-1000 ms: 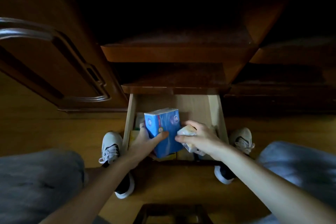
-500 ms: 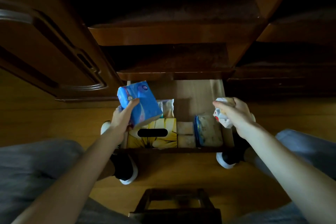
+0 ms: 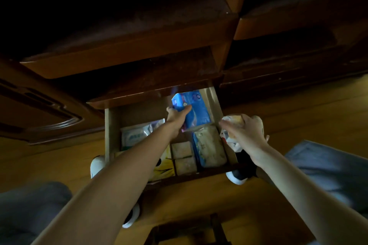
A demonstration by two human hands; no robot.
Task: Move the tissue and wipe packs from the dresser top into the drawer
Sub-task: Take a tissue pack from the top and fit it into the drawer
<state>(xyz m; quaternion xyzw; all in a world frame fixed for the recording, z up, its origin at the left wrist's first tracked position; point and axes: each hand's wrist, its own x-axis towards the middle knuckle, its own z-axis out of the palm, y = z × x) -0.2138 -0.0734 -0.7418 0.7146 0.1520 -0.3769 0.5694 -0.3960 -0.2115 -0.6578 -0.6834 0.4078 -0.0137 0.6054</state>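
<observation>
An open wooden drawer juts out below the dresser. My left hand grips a blue tissue pack over the drawer's back right corner, tilted. My right hand holds a small white and yellow wipe pack just beyond the drawer's right wall. Inside lie a white wipe pack at the left, a yellow tissue box partly under my forearm, two small pale packs in the middle and a blue-edged soft pack at the right.
Dark dresser shelves overhang the drawer. A cabinet door stands to the left. My white shoes rest on the wooden floor under the drawer. A dark stool frame sits at the bottom.
My left hand carried the blue pack from the drawer's left side across to its back right corner. My right hand stayed at the drawer's right side with the small pack.
</observation>
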